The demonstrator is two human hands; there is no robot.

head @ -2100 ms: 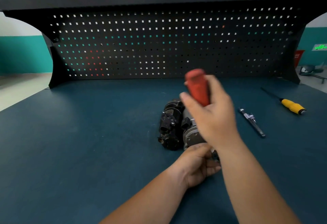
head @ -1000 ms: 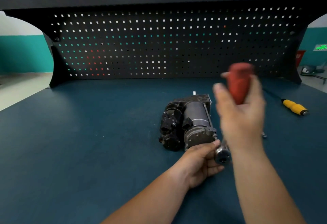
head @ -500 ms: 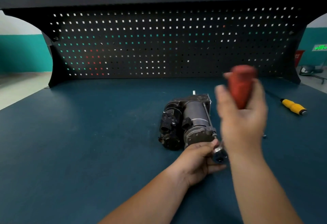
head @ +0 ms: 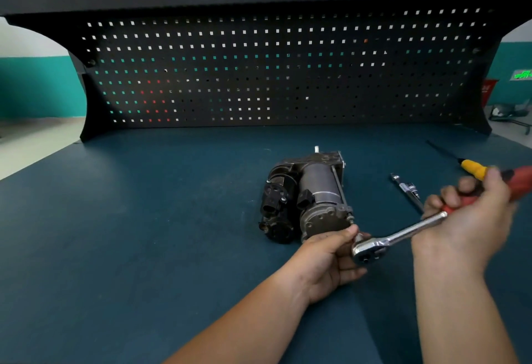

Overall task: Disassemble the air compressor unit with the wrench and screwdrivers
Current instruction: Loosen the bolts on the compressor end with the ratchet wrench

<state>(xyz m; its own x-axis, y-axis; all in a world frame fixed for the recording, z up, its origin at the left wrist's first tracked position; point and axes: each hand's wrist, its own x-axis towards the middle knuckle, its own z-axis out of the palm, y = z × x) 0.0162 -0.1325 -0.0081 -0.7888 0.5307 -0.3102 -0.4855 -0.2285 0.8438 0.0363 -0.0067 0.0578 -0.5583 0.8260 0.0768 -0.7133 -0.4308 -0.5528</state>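
As my right hand (head: 472,219) gripped the ratchet wrench (head: 403,234), left hand (head: 331,254) pinching its head at the air compressor (head: 311,191), tilting risked slip-off.

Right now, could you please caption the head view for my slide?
Right hand grips the red-handled wrench; left hand steadies its head at the near end of the air compressor.

The dark air compressor (head: 312,199) lies on its side. The chrome, red-handled wrench (head: 403,234) sits at its near end, handle slanting right. A yellow-handled screwdriver (head: 473,169) lies far right.
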